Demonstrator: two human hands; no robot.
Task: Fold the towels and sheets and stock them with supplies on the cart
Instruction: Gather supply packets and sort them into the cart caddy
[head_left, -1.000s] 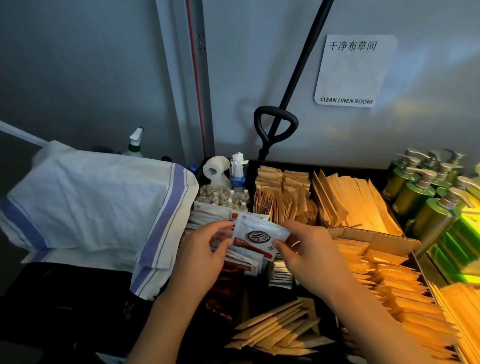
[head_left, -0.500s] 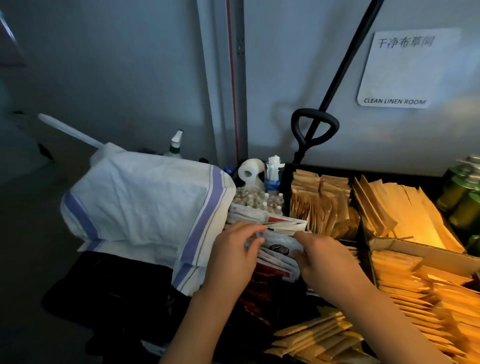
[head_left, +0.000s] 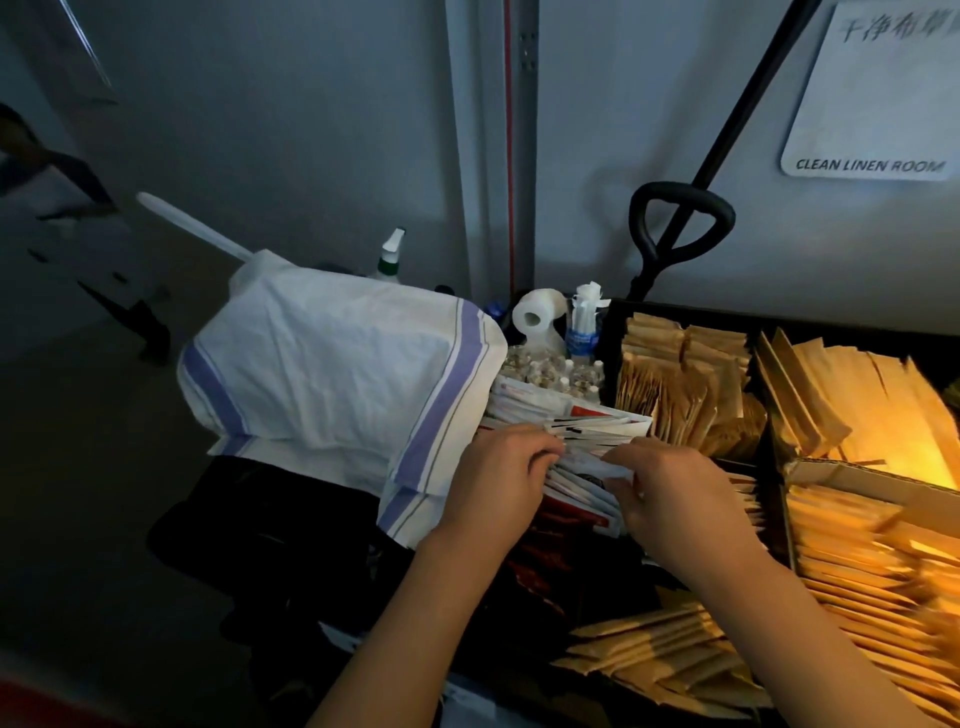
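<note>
A row of white and red sachets (head_left: 582, 423) stands in a dark compartment of the cart tray (head_left: 691, 312). My left hand (head_left: 498, 478) has its fingertips curled into the left side of the row. My right hand (head_left: 670, 483) pinches sachets at the right side, its fingers bent over their tops. A white towel with blue stripes (head_left: 332, 374) lies draped over the cart's left end, beside my left hand.
Brown paper packets (head_left: 675, 384) fill the compartments to the right and front. A toilet roll (head_left: 532, 314), small bottles (head_left: 550, 371) and a spray bottle (head_left: 389, 254) stand at the back. A black handle (head_left: 680, 218) leans on the wall. A person (head_left: 36, 171) stands far left.
The single sachet held up a second ago has gone down into the row. Both hands have dropped onto the sachets and drawn closer together. My view has swung left.
</note>
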